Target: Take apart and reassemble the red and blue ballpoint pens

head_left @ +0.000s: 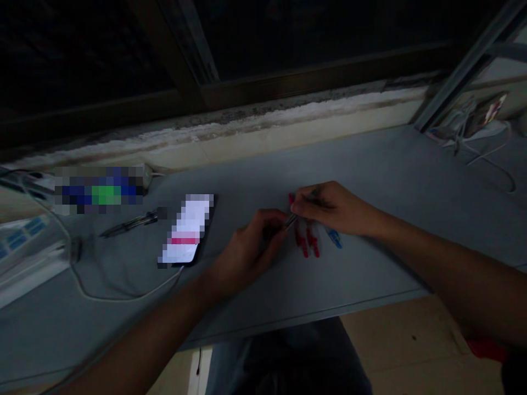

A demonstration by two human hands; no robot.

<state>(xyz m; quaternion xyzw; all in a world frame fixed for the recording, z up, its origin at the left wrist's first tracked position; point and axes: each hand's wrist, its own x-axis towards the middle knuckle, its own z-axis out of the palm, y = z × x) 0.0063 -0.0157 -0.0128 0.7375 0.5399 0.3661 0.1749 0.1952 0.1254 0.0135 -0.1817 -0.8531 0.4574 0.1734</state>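
Note:
My left hand (251, 247) and my right hand (329, 208) meet over the middle of a grey table (370, 164). Both are closed on a thin pen (291, 220) held between them, its silvery tip showing between the fingers. Under my right hand lie two or three red pens (307, 244) and a blue pen (334, 238) on the table. The scene is dim and the fingertips are partly hidden.
A lit phone (187, 230) lies left of my hands, a white cable (123, 293) running to it. A black pen (129, 224) sits further left, beside a power strip (24, 241). Cables and packets (473, 123) lie far right. A window sill runs behind.

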